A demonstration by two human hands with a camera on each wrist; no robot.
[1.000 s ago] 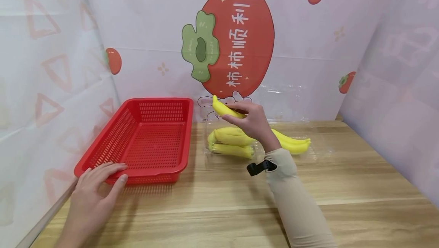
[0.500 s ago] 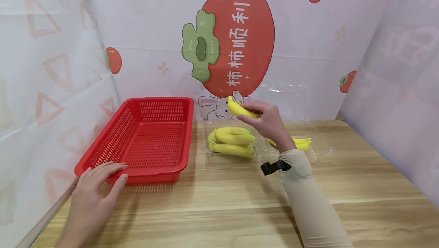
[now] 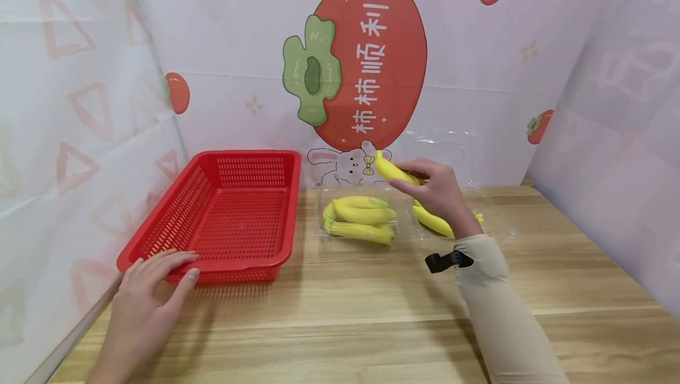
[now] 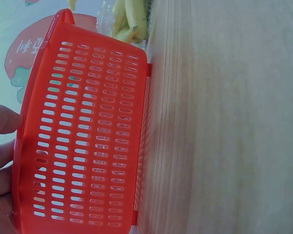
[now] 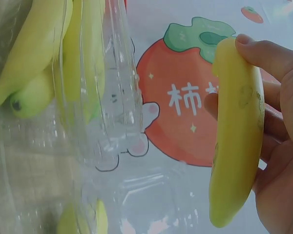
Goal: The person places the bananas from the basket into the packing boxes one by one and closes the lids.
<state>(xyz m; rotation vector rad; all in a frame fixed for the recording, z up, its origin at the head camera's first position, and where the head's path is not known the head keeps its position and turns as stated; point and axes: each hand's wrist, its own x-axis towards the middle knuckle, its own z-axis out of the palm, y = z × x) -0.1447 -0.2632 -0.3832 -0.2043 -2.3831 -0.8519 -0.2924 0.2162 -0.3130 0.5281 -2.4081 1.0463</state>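
In the head view, my right hand (image 3: pixel 432 186) holds a yellow banana (image 3: pixel 393 168) above a clear plastic box. The right wrist view shows the thumb on one end of the banana (image 5: pixel 237 136) and the fingers behind it. Several bananas (image 3: pixel 363 214) lie bunched in the box's left part, and more bananas (image 3: pixel 432 222) lie partly hidden under my right hand. My left hand (image 3: pixel 146 298) rests on the near rim of a red plastic basket (image 3: pixel 289 219), its fingers over the edge. No fruit shows inside the basket.
The clear box's raised lid (image 3: pixel 441 157) stands behind the bananas. A wooden table (image 3: pixel 340 319) carries everything. Printed cloth (image 3: pixel 212 18) hangs at the back and on both sides. A black strap (image 3: pixel 448 260) is on the right wrist.
My right hand has moved rightward with the banana, from over the left bananas toward those at the right. The left bananas are now uncovered. My left hand and the basket have stayed put.
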